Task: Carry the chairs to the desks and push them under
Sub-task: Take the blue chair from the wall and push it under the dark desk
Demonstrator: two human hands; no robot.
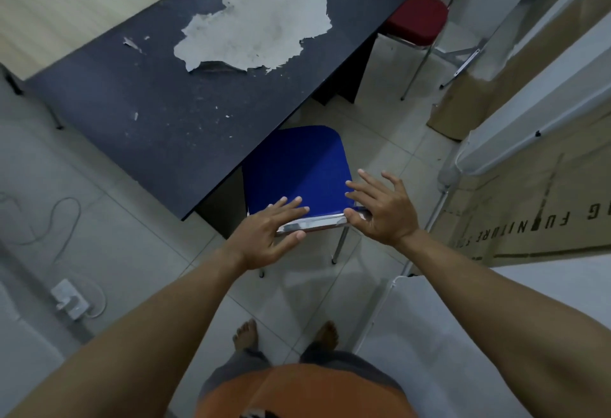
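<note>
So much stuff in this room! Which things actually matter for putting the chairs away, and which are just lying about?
Part of the job:
- blue chair, partly under the desk
- black desk with the peeled top
- left hand and right hand, open at the chair's back rail
- red chair, beside the desk's far end

Just lying about:
- power strip and cable on the floor
- cardboard boxes
- light wooden desk

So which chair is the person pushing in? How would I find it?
Find the big black desk with the pale peeled patch on top. At its near edge, partly tucked under, stands the blue chair, with the left hand and right hand open at its shiny metal back rail. The only other chair is red, at the desk's far end.
</note>
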